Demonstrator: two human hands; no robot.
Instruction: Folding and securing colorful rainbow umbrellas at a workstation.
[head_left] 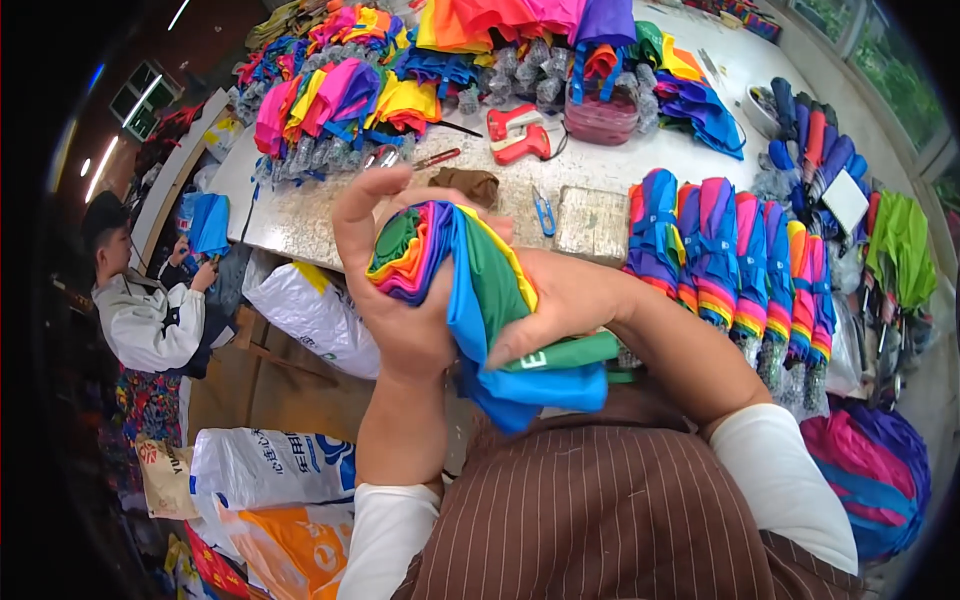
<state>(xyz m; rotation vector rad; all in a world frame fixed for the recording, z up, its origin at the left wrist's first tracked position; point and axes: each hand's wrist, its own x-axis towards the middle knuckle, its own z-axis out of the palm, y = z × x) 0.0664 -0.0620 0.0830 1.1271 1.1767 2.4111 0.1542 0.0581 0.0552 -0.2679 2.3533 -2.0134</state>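
Observation:
A rainbow folding umbrella (485, 265) is held in front of my chest, its cloth partly wound round itself and its layered, rolled end toward the left. My left hand (385, 325) wraps round that rolled end, with the thumb raised. From the right, my right hand (570, 295) grips the cloth, its thumb pressed on the blue and green panels. Below that thumb a green flap (562, 352) and a blue fold (550, 388) hang loose. The umbrella's handle is hidden.
On the white worktable (290, 215) lie red-and-white hand tools (520, 137), blue-handled snips (543, 212) and a worn block (592, 222). Rolled rainbow umbrellas (712, 240) line the right; loose ones (340, 100) pile behind. Plastic bags (270, 465) and a seated person (150, 300) are at left.

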